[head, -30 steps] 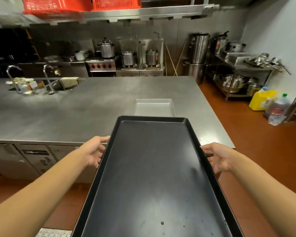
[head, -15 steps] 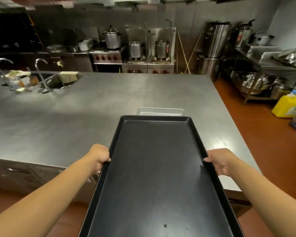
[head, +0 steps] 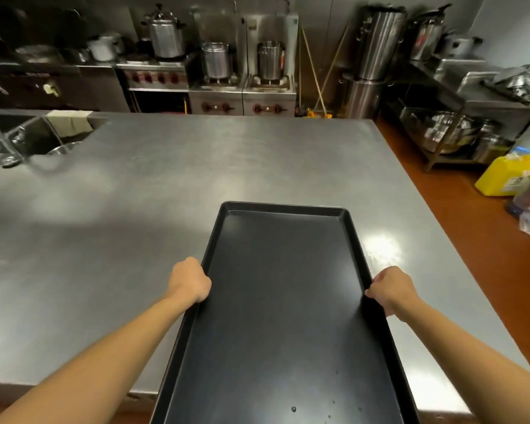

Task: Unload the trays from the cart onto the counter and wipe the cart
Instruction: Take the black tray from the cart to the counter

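Since a second ago I've carried the black tray (head: 283, 316) forward; its far half now hangs over the steel surface (head: 135, 209) and hides the small metal pan seen earlier. My left hand (head: 190, 281) is clenched round the tray's left rim, my right hand (head: 390, 289) round the right rim. Water droplets dot the tray's near end. Left of it, a sink (head: 34, 133) is sunk into the surface.

- Overhead light falls evenly on the steel worktop (head: 196, 185), with a bright glare spot at right of centre.
- A broad soft shadow crosses the worktop's left side.
- The back left corner sits dim.
- Wide-angle distortion bends the frame's edges; the sink (head: 28, 136) at left shows blur.
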